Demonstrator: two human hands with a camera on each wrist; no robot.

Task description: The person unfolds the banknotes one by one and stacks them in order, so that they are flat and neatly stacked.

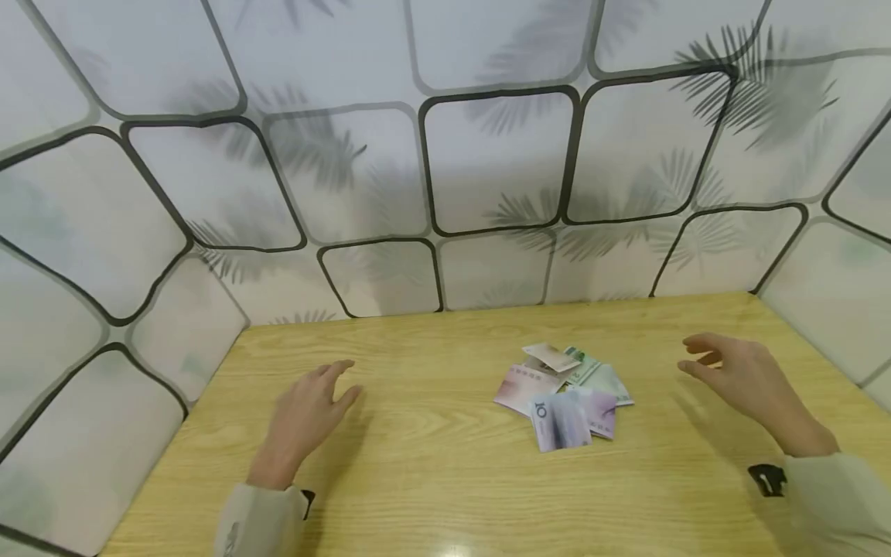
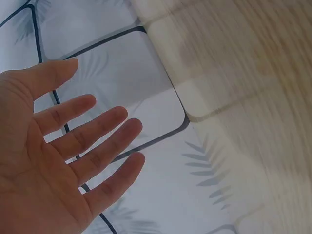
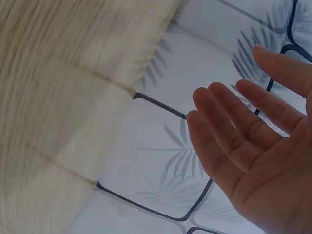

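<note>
A loose, overlapping pile of several banknotes lies right of the middle of the table in the head view. It includes a purple-grey note marked 10 (image 1: 560, 423), a purple note (image 1: 600, 411), a pink note (image 1: 527, 387), a green note (image 1: 607, 382) and a brownish note (image 1: 551, 357) at the back. My left hand (image 1: 306, 418) hovers over the table well to the left of the pile. In the left wrist view its fingers are spread and hold nothing. To the right of the notes is my right hand (image 1: 752, 387), apart from them. Its fingers (image 3: 229, 122) are relaxed and slightly bent, with nothing held.
The light wooden table (image 1: 418, 480) meets a wall (image 1: 494, 162) patterned with dark rounded outlines and grey leaves at the back. Similar patterned panels stand at the left (image 1: 56, 433) and right (image 1: 835, 302). Dark bands sit at both sleeve cuffs.
</note>
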